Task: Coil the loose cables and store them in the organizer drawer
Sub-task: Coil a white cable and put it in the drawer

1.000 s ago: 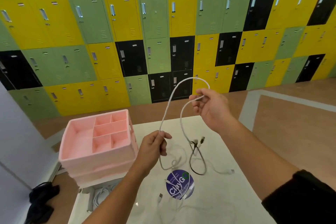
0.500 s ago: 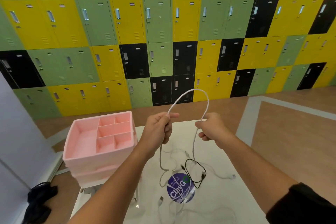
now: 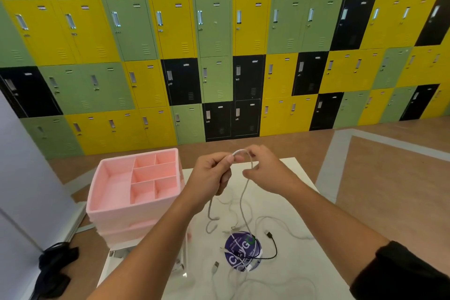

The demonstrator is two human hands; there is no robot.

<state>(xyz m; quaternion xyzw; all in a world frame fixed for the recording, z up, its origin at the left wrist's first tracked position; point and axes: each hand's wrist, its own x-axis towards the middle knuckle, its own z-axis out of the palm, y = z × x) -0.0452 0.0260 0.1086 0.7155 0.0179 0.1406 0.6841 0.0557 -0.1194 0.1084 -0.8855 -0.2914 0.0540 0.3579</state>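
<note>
Above the white table [image 3: 287, 275] I hold a white cable [image 3: 244, 192] in both hands. My left hand [image 3: 210, 175] grips one strand in its fist, thumb on top. My right hand [image 3: 264, 169] pinches the same cable close beside it, so a small loop arches between the two hands. Two strands hang down to the tabletop. Several other white cables [image 3: 280, 226] and a short black cable [image 3: 272, 246] lie loose below. The pink organizer [image 3: 114, 204] stands at the table's left, its top tray divided into compartments with nothing in them.
A round purple sticker [image 3: 239, 254] lies under the cables near the table's middle. A black bundle [image 3: 54, 265] sits on the floor at lower left beside a pale wall panel. Yellow, green and black lockers [image 3: 219, 56] fill the far wall beyond a brown floor.
My hands have come together and lowered. The tall loop between them has shrunk to a small arch, and the left hand rose from table height to meet the right.
</note>
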